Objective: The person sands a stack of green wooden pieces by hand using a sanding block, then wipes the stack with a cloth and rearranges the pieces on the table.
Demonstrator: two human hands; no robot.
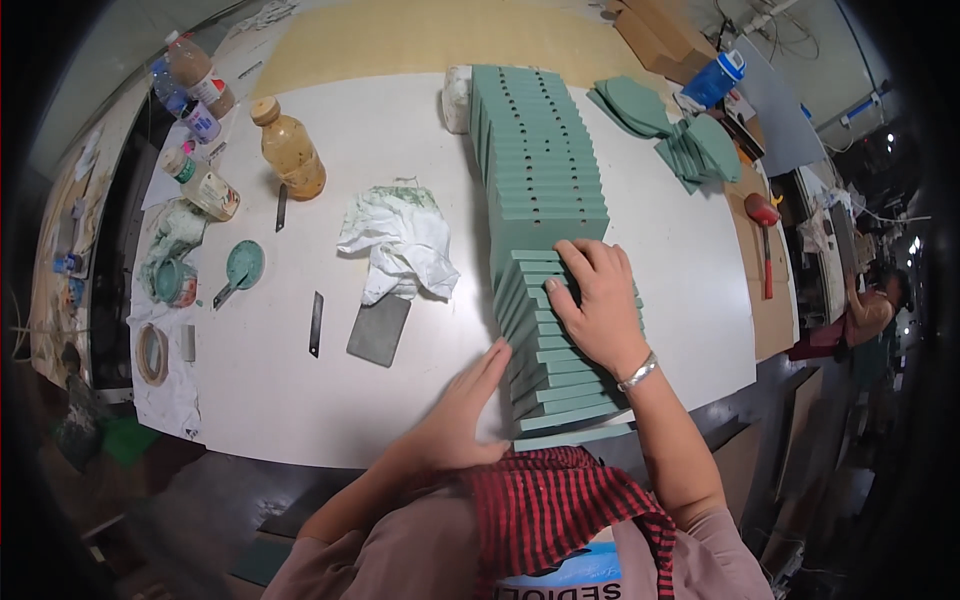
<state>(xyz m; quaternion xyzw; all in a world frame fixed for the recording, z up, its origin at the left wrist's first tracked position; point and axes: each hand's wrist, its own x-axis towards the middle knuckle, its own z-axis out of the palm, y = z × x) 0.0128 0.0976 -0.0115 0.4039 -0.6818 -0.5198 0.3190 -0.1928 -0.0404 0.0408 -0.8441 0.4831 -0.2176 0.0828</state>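
1. White tabletop [690, 320] fills the middle of a workroom, with a tan sheet [390, 45] over its far end.
2. Wearing a silver bracelet [638, 372], the right hand [597, 300] rests on top of a row of green boards [560, 375], thumb apart from the fingers; I cannot tell whether it grips any one board.
3. The left hand [465, 405] is wide, thumb spread from the fingers, with its fingertips at the left side of that same row, near the person's striped red and black cloth [560, 490].
4. The row stands on the table right in front of the person, board against board in steps. Just beyond it runs a longer line of holed boards [535, 160].
5. Left of the row lie a crumpled white rag [410, 245], a grey pad [378, 330] touching it, and a dark strip [316, 325].
6. Farther left are a green dish [244, 262] with a dark tool [222, 297], a yellowish bottle [292, 155] and a tape roll [151, 355].
7. To the far right are rounded green pieces [632, 105], a blue jug [713, 80] and a red mallet [765, 210]; beyond the table, another person [870, 310] is seen.
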